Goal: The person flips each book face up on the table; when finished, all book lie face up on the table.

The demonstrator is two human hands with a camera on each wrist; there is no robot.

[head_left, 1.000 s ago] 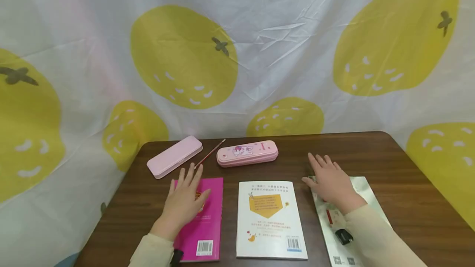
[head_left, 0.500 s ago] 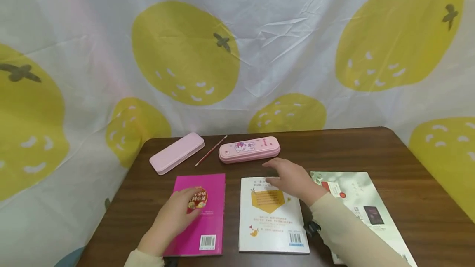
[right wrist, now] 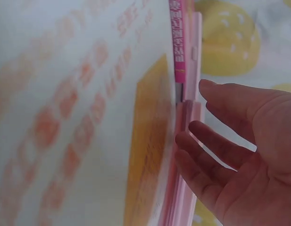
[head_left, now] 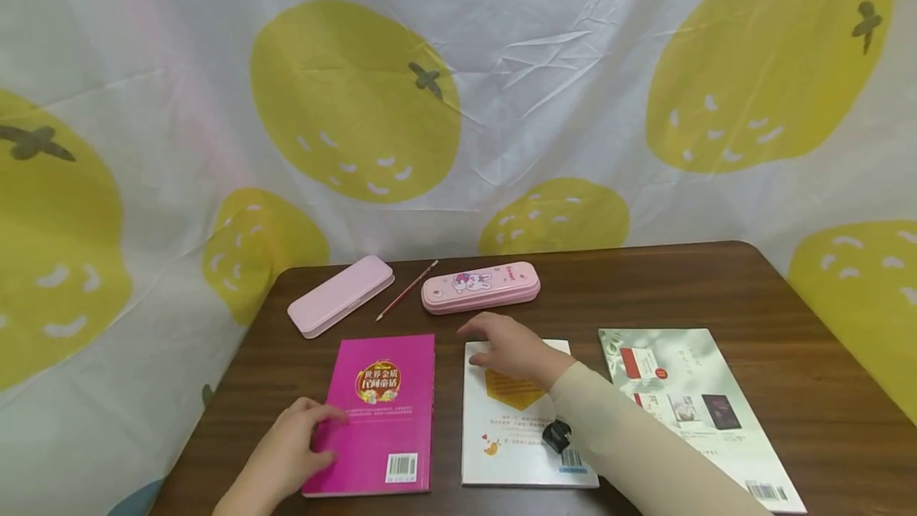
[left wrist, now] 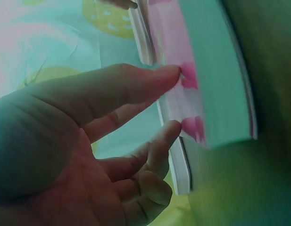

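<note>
We see the right hand (head_left: 512, 347), grip released, now shifted leftward over the white paperback book (head_left: 512, 436), and the left hand (head_left: 286, 444), also loose, drawn back to the glossy magenta book's (head_left: 380, 424) left edge, leaving both apparently ungrasped on the brown wood-grain table (head_left: 645, 293).

The magenta book (head_left: 383, 432) is bearing the title (head_left: 380, 379) 世界金质民间童话 near its twelve o'clock, and a barcode (head_left: 402, 467) is standing at five o'clock. The pink pencil case (head_left: 481, 288) is displaying "Sweet" at its two o'clock. Lettering on the white book (head_left: 510, 440) and green book (head_left: 705, 424) is proving illegible.
</note>
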